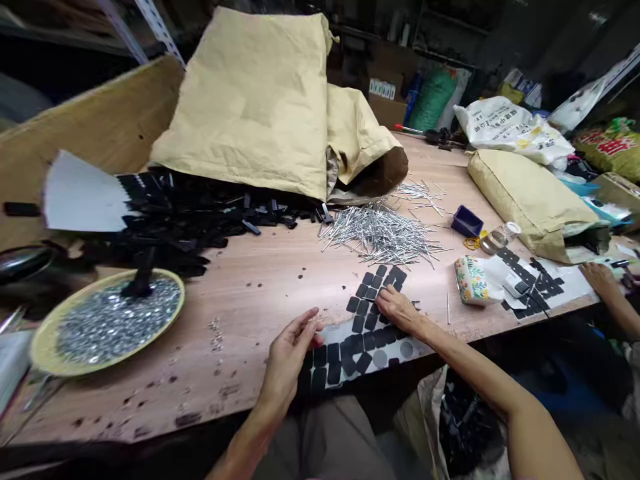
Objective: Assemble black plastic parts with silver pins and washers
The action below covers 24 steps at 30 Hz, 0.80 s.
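My right hand (397,310) rests over the black rounded pads (371,293) in the middle of the table, its fingers bent and pressed together. A thin light line shows at its fingertips; whether this is a metal pin in the grip, I cannot make out. Nearer to me, my left hand (287,353) is raised at the table's front edge, with fingers loosely bent and thumb apart from them. Nothing shows in it. Beside it lies a pale backing sheet (333,333) with more black pads in rows. Beyond the pads is a heap of thin metal pins (377,233).
A yellow dish (43,343) of small shiny metal pieces stands at left. Black strips (170,230) lie piled before a large paper sack (250,100). Rightward are a purple box (467,221), a flowered tissue pack (471,281), and another person's hand (600,279).
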Each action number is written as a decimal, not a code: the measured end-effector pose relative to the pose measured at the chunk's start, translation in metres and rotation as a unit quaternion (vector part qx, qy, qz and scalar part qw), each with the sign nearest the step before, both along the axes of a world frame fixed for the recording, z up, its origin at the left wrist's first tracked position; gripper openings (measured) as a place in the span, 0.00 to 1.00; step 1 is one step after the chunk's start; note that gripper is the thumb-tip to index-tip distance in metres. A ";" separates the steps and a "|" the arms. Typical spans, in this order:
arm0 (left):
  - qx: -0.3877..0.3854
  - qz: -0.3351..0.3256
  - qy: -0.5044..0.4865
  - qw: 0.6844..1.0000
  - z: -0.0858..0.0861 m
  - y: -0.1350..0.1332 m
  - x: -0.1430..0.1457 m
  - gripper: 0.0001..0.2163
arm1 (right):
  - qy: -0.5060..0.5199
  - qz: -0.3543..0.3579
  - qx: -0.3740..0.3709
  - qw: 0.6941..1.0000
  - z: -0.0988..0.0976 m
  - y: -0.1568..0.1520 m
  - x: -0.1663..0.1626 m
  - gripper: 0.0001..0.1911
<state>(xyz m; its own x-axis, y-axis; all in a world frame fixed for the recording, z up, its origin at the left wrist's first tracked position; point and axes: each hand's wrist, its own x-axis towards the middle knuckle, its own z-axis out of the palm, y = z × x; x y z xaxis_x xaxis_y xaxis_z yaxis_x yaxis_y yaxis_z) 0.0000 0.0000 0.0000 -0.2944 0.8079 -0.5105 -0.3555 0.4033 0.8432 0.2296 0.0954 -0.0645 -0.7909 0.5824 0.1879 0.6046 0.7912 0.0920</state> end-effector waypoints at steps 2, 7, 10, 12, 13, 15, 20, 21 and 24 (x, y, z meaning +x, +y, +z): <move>0.011 -0.008 -0.003 1.000 0.002 -0.004 0.001 0.32 | -0.004 -0.011 -0.001 1.000 0.001 -0.001 0.000 0.16; 0.039 -0.014 -0.006 0.999 0.004 -0.016 0.001 0.31 | -0.023 -0.033 -0.013 0.999 0.000 -0.003 -0.002 0.15; 0.052 -0.018 -0.003 0.998 0.005 -0.022 -0.002 0.31 | -0.027 -0.054 -0.034 0.998 0.004 -0.002 -0.006 0.15; 0.059 -0.019 -0.001 0.998 0.006 -0.027 -0.007 0.30 | -0.013 -0.080 -0.053 0.995 0.013 -0.005 -0.005 0.15; 0.063 -0.016 0.000 0.998 0.006 -0.030 -0.010 0.30 | -0.001 -0.101 -0.063 0.993 0.020 -0.009 -0.002 0.14; 0.067 -0.007 0.007 0.998 0.007 -0.038 -0.019 0.29 | 0.025 -0.156 -0.089 0.983 0.038 -0.025 0.012 0.11; 0.055 0.015 0.028 0.998 0.012 -0.062 -0.041 0.24 | 0.020 -0.341 -0.156 0.927 0.090 -0.104 0.070 0.09; 0.056 0.018 0.029 0.998 0.014 -0.067 -0.043 0.22 | 0.004 -0.376 -0.163 0.912 0.099 -0.122 0.080 0.10; 0.060 0.022 0.030 0.997 0.022 -0.082 -0.043 0.18 | -0.046 -0.467 -0.150 0.870 0.120 -0.166 0.102 0.11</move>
<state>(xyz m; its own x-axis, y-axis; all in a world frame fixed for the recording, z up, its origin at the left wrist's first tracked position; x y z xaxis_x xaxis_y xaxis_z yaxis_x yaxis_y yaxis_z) -0.0431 -0.0819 0.0217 -0.3588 0.8474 -0.3913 -0.3178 0.2832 0.9049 0.3313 -0.0707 0.0552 0.0511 0.9913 -0.1213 0.9978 -0.0455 0.0478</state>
